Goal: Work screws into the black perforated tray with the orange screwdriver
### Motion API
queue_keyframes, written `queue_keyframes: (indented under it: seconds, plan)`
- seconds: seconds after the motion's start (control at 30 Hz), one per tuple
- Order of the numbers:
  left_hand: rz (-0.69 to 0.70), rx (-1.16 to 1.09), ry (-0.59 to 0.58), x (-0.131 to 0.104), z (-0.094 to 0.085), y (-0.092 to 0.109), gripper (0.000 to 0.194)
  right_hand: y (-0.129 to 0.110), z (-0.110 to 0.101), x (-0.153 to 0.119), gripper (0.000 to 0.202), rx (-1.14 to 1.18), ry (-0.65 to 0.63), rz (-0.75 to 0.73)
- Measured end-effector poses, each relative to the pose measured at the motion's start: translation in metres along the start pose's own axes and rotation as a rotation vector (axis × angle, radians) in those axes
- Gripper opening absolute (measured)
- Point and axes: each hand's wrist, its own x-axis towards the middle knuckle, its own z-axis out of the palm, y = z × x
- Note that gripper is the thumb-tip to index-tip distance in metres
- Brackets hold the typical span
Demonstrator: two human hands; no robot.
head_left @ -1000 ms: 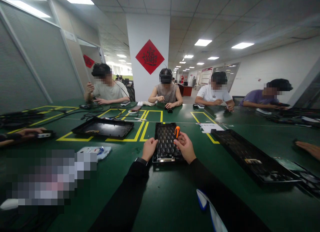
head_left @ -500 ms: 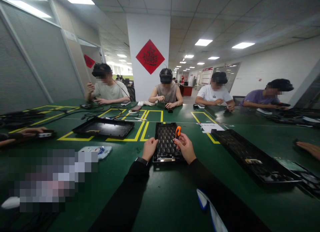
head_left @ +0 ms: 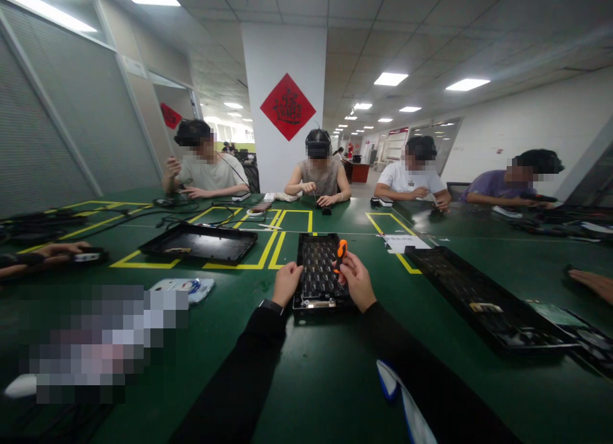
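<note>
In front of me on the green table lies a black rectangular casing (head_left: 316, 271), open side up, with rows of small raised shapes inside and a pale metallic strip along its near end. My left hand (head_left: 287, 284) is closed at the casing's left rim, fingers curled against the edge. Over the casing's right side, my right hand (head_left: 359, 282) grips an orange-and-black screwdriver (head_left: 341, 255). The screwdriver's handle points upward; its tip is too small and dark to make out.
A black shallow tray (head_left: 201, 244) lies left and a longer black casing (head_left: 479, 297) right. Yellow tape (head_left: 268, 255) marks the table. Cables (head_left: 119, 215) run at left. Several people sit opposite; other people's hands rest at both sides. A blue-and-white strap (head_left: 402, 393) hangs near my right sleeve.
Almost nothing differs. The screwdriver's handle has shifted very slightly in my right hand, while my left hand stays at the casing's rim.
</note>
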Motion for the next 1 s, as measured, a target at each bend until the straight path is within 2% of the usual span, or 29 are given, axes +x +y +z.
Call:
queue_keyframes:
  seconds: [0.47, 0.67, 1.0]
  plan:
    - [-0.012, -0.038, -0.003, -0.001, -0.0008, 0.0012, 0.033, -0.0031, 0.0031, -0.0019, 0.039, -0.044, 0.008, -0.041]
    - [-0.01, -0.013, 0.002, -0.0015, -0.0018, 0.0027, 0.032, -0.0015, 0.0024, -0.0001, 0.051, -0.026, 0.051, -0.033]
    - [-0.011, -0.031, 0.006, -0.001, -0.0012, 0.0038, 0.033, -0.003, 0.0006, -0.0019, 0.04, 0.001, -0.045, 0.004]
